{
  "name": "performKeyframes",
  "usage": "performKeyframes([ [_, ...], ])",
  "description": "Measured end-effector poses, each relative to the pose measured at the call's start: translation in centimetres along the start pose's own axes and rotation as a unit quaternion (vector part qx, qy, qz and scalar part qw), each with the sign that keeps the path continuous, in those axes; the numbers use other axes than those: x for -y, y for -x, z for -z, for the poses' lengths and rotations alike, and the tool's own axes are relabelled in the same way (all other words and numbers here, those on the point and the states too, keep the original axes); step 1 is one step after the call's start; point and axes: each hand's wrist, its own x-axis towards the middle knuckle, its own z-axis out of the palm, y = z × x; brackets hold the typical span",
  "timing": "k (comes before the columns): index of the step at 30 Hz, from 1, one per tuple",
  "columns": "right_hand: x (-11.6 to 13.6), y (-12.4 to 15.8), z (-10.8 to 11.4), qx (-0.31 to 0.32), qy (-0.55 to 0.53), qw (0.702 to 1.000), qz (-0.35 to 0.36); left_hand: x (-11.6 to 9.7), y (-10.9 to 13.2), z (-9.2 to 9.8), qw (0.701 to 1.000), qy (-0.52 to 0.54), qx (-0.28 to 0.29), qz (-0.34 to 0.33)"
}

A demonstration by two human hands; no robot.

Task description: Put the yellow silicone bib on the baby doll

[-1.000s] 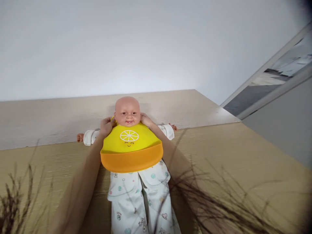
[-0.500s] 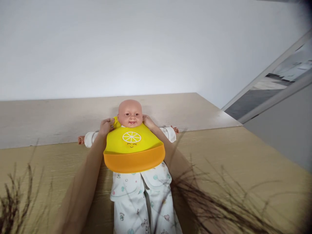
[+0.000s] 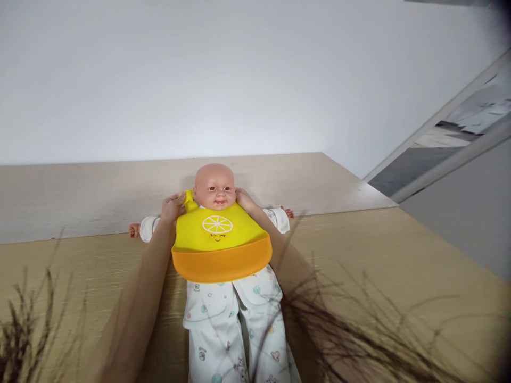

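A baby doll (image 3: 214, 178) in a white printed outfit lies on its back with both arms spread. Across its chest is a yellow bib (image 3: 191, 226) with a lemon slice, a smiling face and an orange catch pocket. Beside the doll's neck on the left, my left hand (image 3: 172, 207) is closed, pinching the bib's yellow neck strap. My right hand (image 3: 244, 200) is at the other side of the neck, closed, with its fingertips hidden behind the doll's head. What those fingers hold, if anything, cannot be seen.
The doll lies on a light wooden table (image 3: 351, 250) made of two surfaces with a seam between them. A pale wall (image 3: 199, 80) rises behind it. Strands of dark hair hang across the lower corners of the view. A framed opening or window is at the right.
The doll's head and the bib have shifted slightly to the right, the head turning a little that way. My left hand has moved slightly left with the strap still pinched.
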Motion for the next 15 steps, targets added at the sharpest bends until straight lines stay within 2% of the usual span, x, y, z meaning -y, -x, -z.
performKeyframes([
  [4,-0.05,0.07,0.12,0.005,-0.044,0.999,-0.015,-0.25,0.37,-0.24,1.000,0.016,0.001,-0.004],
  [10,-0.06,-0.04,0.17,0.001,-0.052,0.999,-0.013,-0.54,1.00,-0.50,0.998,0.035,0.041,0.010],
  [15,0.78,0.68,-0.33,0.006,-0.016,1.000,0.013,-0.48,0.85,-0.58,0.996,0.049,0.071,0.014],
])
